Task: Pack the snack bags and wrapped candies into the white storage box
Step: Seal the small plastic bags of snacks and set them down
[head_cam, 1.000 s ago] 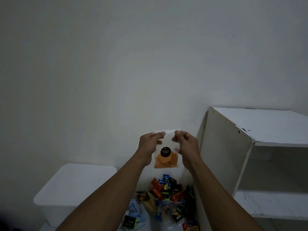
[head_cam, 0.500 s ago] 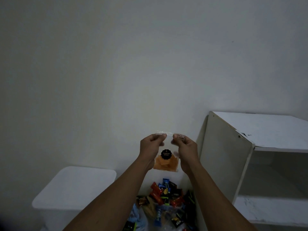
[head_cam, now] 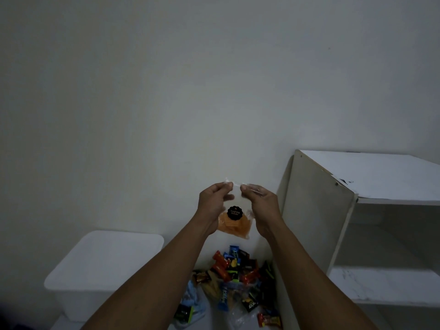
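Observation:
I hold a clear snack bag (head_cam: 234, 225) of orange chips with a round black label up in front of the wall. My left hand (head_cam: 213, 203) pinches its top edge on the left and my right hand (head_cam: 260, 206) pinches the top edge on the right. Below them a pile of wrapped candies and snack bags (head_cam: 234, 277) lies on the floor against the wall. The white storage box (head_cam: 104, 270) stands at the lower left beside the pile; its inside is not visible.
A white shelf unit (head_cam: 316, 225) stands at the right, its side panel next to the pile, with open shelves facing right. A plain white wall fills the background.
Both hands have drawn the bag's top corners slightly apart and the bag now hangs tilted. The view has shifted a little.

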Demonstrator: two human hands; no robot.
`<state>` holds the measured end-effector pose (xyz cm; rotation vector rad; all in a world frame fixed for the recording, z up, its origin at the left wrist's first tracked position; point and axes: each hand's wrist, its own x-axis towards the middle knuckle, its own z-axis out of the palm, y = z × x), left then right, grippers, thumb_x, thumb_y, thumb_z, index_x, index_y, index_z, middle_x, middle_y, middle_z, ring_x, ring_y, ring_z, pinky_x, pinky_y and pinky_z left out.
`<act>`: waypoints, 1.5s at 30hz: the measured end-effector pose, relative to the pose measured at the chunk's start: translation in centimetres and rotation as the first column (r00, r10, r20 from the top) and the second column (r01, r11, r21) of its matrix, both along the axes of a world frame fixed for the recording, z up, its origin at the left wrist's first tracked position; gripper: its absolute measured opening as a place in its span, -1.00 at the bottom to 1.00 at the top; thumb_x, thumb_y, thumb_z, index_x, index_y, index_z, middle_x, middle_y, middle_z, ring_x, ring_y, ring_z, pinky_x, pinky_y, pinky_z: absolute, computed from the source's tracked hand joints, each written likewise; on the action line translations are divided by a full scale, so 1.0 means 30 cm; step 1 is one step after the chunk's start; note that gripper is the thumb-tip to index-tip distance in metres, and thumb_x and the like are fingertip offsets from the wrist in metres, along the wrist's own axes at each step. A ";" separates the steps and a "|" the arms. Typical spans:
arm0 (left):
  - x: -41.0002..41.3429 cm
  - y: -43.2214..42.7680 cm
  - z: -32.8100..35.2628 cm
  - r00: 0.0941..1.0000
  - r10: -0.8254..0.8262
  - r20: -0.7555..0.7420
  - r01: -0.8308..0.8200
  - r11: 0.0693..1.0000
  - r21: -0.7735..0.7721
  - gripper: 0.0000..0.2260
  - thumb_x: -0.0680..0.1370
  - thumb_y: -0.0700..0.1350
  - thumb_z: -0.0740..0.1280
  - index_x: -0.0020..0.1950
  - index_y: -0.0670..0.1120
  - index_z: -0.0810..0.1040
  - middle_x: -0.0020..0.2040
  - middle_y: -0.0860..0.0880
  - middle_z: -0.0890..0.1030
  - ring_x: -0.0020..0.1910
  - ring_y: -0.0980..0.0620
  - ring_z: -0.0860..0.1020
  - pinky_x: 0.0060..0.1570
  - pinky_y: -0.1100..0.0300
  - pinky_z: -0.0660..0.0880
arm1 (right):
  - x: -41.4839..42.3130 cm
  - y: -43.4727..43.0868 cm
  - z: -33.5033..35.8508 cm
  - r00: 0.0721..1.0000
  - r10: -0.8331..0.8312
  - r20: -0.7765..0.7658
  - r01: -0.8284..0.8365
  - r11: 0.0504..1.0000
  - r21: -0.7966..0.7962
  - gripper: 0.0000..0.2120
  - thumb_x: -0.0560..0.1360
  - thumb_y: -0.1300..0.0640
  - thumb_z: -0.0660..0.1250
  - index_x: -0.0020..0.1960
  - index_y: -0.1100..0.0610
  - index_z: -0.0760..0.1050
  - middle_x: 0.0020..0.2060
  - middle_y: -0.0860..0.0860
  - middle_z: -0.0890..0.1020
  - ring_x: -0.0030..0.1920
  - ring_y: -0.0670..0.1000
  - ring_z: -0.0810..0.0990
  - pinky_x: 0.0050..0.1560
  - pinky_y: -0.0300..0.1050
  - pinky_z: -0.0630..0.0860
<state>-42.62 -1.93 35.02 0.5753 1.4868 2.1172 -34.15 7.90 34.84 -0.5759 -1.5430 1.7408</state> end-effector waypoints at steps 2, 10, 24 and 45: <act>-0.002 -0.002 -0.002 0.999 -0.023 -0.046 0.022 0.999 -0.023 -0.95 0.54 -0.07 0.42 -0.05 -0.02 0.66 -0.07 0.06 0.68 -0.09 0.07 0.61 -0.05 0.10 0.43 | 0.004 0.000 -0.001 1.000 0.027 0.009 -0.027 0.999 0.027 -0.81 0.46 0.10 0.48 0.05 0.12 0.68 -0.04 -0.02 0.73 0.07 -0.05 0.64 0.11 0.00 0.50; -0.007 0.004 -0.006 0.996 -0.029 -0.084 0.024 0.998 -0.053 -0.94 0.54 -0.09 0.41 -0.08 -0.04 0.68 -0.10 0.04 0.69 -0.10 0.06 0.59 0.09 0.06 0.46 | -0.007 -0.008 -0.015 0.997 0.077 0.001 -0.077 0.996 0.033 -0.79 0.47 0.09 0.48 0.07 0.14 0.68 -0.06 0.01 0.74 0.03 -0.04 0.66 -0.06 -0.14 0.50; -0.007 0.007 -0.002 0.996 0.067 0.062 -0.071 0.996 0.057 -0.93 0.59 -0.09 0.35 -0.02 -0.05 0.62 -0.06 0.00 0.64 -0.09 0.02 0.58 -0.04 0.07 0.47 | -0.019 -0.016 -0.011 1.000 0.031 -0.005 -0.031 0.999 -0.027 -0.82 0.48 0.07 0.47 0.06 0.08 0.67 -0.04 0.01 0.72 0.04 -0.01 0.66 0.12 0.10 0.53; -0.023 -0.025 0.004 0.988 -0.069 -0.135 0.053 0.992 -0.118 -0.93 0.57 -0.12 0.38 -0.06 -0.05 0.66 -0.18 0.03 0.65 -0.18 0.08 0.56 -0.11 0.15 0.47 | -0.004 -0.009 -0.008 0.993 0.094 0.069 -0.101 0.989 0.109 -0.84 0.49 0.06 0.45 0.03 0.09 0.68 -0.07 -0.02 0.73 0.03 -0.02 0.66 0.11 0.04 0.52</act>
